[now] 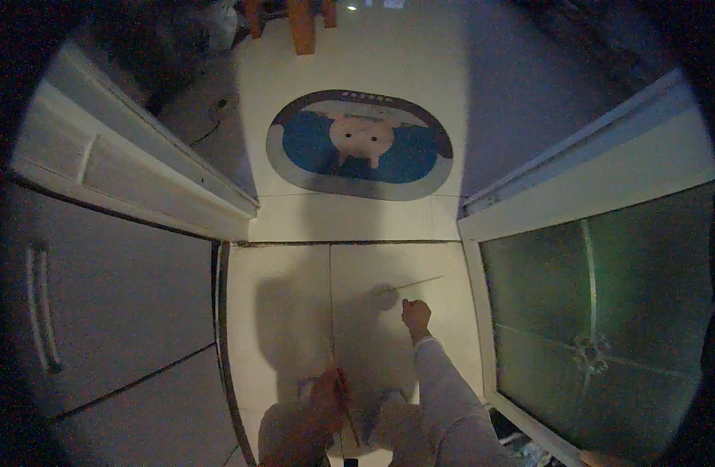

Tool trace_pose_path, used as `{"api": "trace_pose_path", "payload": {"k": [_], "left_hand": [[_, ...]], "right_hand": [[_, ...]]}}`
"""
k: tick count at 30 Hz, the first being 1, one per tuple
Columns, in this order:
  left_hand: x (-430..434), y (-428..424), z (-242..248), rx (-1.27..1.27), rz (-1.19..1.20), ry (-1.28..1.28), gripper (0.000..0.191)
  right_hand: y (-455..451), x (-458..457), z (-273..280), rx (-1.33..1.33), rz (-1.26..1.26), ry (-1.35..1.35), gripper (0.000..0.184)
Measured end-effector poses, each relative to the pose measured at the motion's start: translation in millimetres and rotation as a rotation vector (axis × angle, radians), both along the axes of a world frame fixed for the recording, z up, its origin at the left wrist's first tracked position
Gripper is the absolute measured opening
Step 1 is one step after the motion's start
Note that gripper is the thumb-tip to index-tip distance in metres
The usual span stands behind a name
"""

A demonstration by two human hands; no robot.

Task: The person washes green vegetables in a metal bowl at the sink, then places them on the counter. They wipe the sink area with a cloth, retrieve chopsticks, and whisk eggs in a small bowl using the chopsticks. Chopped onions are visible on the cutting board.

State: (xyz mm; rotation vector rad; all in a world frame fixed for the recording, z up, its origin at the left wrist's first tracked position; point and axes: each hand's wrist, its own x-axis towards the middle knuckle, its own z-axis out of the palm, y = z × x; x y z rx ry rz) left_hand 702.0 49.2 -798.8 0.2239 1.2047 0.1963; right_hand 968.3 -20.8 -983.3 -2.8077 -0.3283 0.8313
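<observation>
My right hand (pixel 416 316), at the end of a pale sleeve, is held above the tiled floor (pixel 445 257) with its fingers curled. Whether anything is inside those fingers cannot be told. On the floor just beyond it lies the hand's shadow, and a thin straight line (pixel 419 282) runs rightward from that shadow; it may be a stick or a stick's shadow. Low in the picture, in dim light between my knees, my left hand (pixel 332 386) is closed around a thin brown stick (pixel 354 429), which slants down toward me. Its fingers are partly lost in the dark.
A grey door or cabinet front (pixel 130 292) with a long handle stands at left. At right is a frosted glass panel (pixel 538 303) in a white frame. Beyond a dark threshold line (pixel 357 241) lies an oval mat (pixel 311 146) with an animal picture. Wooden legs (pixel 302 29) stand farther off.
</observation>
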Motion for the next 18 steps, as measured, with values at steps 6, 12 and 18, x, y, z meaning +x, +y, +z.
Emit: {"api": "trace_pose_path", "payload": {"k": [6, 12, 18], "left_hand": [[-6.4, -6.5, -62.3, 0.073, 0.068, -0.032, 0.027], [12.5, -8.2, -50.9, 0.133, 0.044, -0.105, 0.028], [13.3, 4.4, 17.4, 0.273, 0.088, -0.128, 0.029]], "right_hand": [[55.0, -6.2, -46.3, 0.241, -0.114, -0.016, 0.035], [61.7, -5.6, -48.8, 0.232, -0.205, -0.003, 0.029], [76.6, -61.4, 60.1, 0.935, -0.261, 0.222, 0.014]]}}
